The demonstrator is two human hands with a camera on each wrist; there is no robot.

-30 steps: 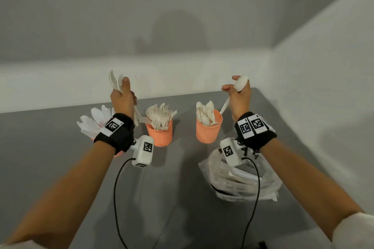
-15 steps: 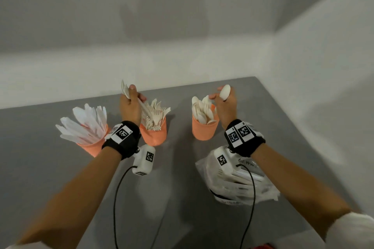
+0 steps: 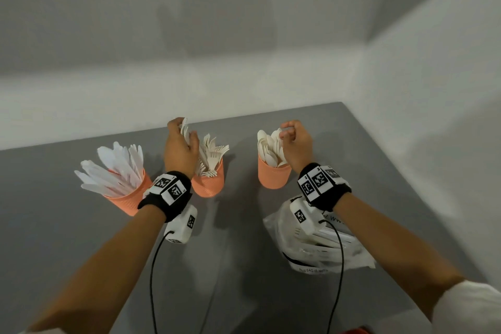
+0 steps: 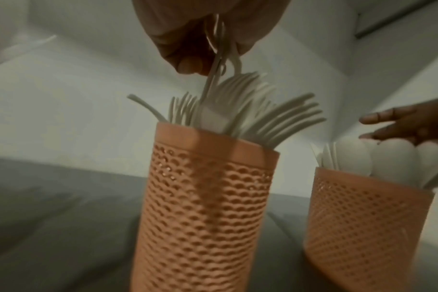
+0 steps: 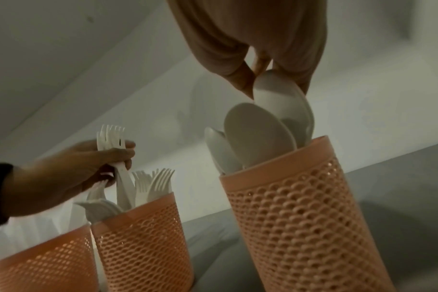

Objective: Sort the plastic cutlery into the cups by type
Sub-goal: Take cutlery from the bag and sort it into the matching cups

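Note:
Three orange mesh cups stand in a row on the grey table [image 3: 238,279]. The left cup [image 3: 128,199] holds knives, the middle cup [image 3: 210,184] forks, the right cup [image 3: 272,176] spoons. My left hand [image 3: 177,149] grips a small bunch of white forks [image 5: 110,138] by their necks, tines up. Their handles reach down into the fork cup [image 5: 145,237]. My right hand [image 3: 296,144] hovers over the spoon cup [image 5: 300,207]. Its fingertips pinch the bowl tip of a white spoon [image 5: 280,98] that stands inside among the others.
A clear plastic bag [image 3: 320,247] with more white cutlery lies on the table under my right forearm. Pale walls close off the table's far and right edges. Black cables hang from both wrist cameras.
Both hands have come down from above the cups. The forks' handles have entered the middle cup and the spoon has sunk into the right cup.

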